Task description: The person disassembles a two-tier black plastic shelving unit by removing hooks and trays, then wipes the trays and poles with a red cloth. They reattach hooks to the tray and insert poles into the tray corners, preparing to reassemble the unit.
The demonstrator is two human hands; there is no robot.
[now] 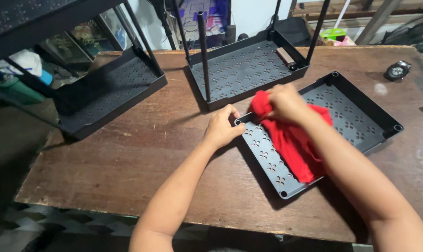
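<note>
Red cloth (291,140) lies bunched on the black perforated tray (356,116), which sits flat on the wooden surface (141,158) and is the landmark for all that follows. Right hand (286,102) is closed over the cloth's upper end, fingers curled tight on the fabric w/ the rest trailing toward the tray's near corner. Left hand (223,128) is at the tray's left corner, fingers curled round the rim & pinning it there; nothing else in that hand.

Judging by the grip, the step in hand looks like wiping the tray. To do it well: keep the left hand firm on that corner so the tray doesn't skate, press the cloth flat rather than balled, work it along the rows of cut-out holes and into the corner sockets where dust prob. collects.

Behind the tray stands a second black tray (244,70) w/ upright poles fitted. Far left of the tray, a third shelf piece (109,93) overhangs the surface edge. Right of the tray & beyond it, a small dark round object (397,71), kind unclear. Surface is worn brown wood, scuffed; room behind is cluttered, patterned floor tiles below.
</note>
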